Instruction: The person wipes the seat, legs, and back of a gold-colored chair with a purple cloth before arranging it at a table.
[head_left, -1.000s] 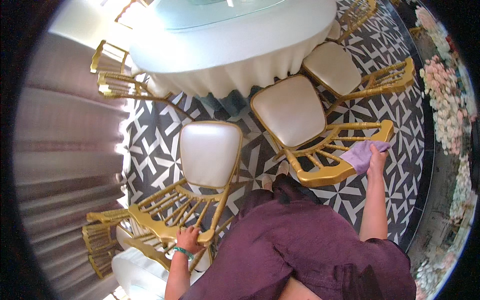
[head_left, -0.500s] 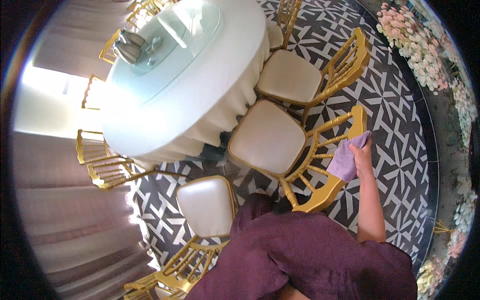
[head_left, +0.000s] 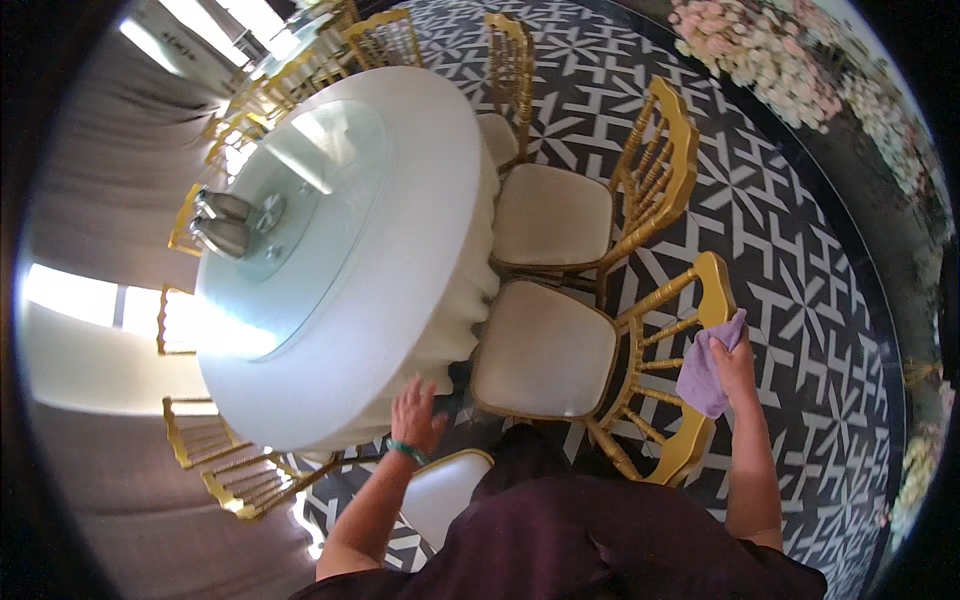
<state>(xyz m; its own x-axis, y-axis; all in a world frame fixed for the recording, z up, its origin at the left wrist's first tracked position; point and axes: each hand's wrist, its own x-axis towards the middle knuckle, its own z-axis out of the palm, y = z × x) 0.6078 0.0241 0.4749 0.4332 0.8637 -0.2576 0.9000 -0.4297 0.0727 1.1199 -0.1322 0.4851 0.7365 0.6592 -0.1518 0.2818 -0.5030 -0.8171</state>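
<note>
My right hand [head_left: 738,368] is closed on a lilac cloth [head_left: 706,378], pressing it against the curved top rail of a gold chair [head_left: 681,447]. That chair has a cream seat pad [head_left: 546,350] and turned gold spindles in its back. My left hand [head_left: 416,416], with a green bangle [head_left: 407,450] at its wrist, hangs in the air by the skirt of the round white-clothed table [head_left: 413,170]. Its fingers are spread and hold nothing.
On the table a round glass turntable [head_left: 345,205] carries metal pitchers [head_left: 222,236] and small glassware. Another gold chair [head_left: 555,215] stands just beyond mine. A cream seat [head_left: 447,492] is close below my left arm. Pale flowers [head_left: 765,65] line the right; curtains [head_left: 100,470] hang left.
My left hand has come into view over the table's near side. The right hand with the cloth stays on the chair's top rail. The view has shifted, showing more of the far room.
</note>
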